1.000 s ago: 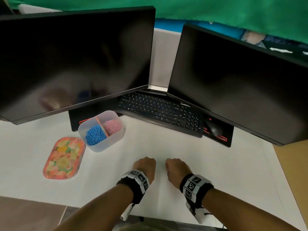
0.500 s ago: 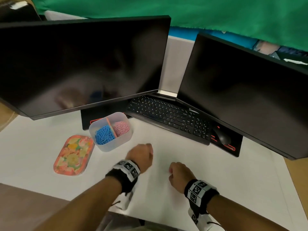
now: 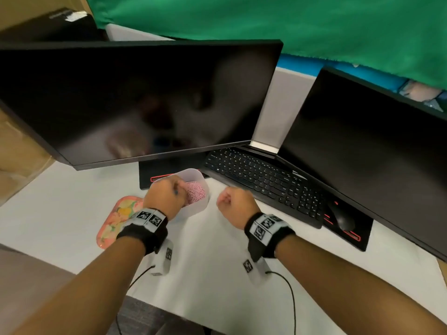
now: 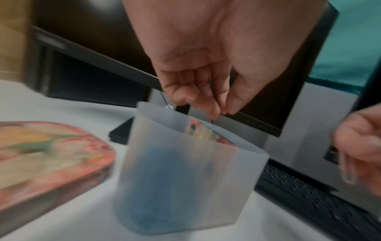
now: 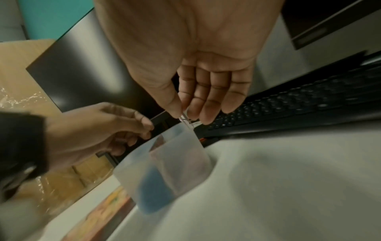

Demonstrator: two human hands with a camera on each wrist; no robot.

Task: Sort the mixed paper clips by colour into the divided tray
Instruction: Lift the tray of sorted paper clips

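The divided tray (image 3: 196, 210) is a translucent tub in front of the left monitor. Pink clips (image 3: 197, 193) fill its right half. Blue clips (image 4: 164, 179) show through the wall of its left half. My left hand (image 3: 177, 189) hovers over the left half and pinches a thin blue clip (image 4: 213, 119) between thumb and forefinger above the rim (image 4: 156, 110). My right hand (image 3: 223, 201) hangs just right of the tub; in the right wrist view its thumb and forefinger pinch a pale pink clip (image 5: 186, 120) over the tub's far rim (image 5: 181, 128).
A flowered oval dish (image 3: 113, 223) lies left of the tub on the white desk. Two dark monitors (image 3: 135, 100) overhang the back of the desk. A black keyboard (image 3: 263, 182) and mouse (image 3: 341, 217) lie to the right.
Both hands have left the front of the desk and moved forward. The left hand now hovers over the tub and the right hand beside it. The head view has swung left.
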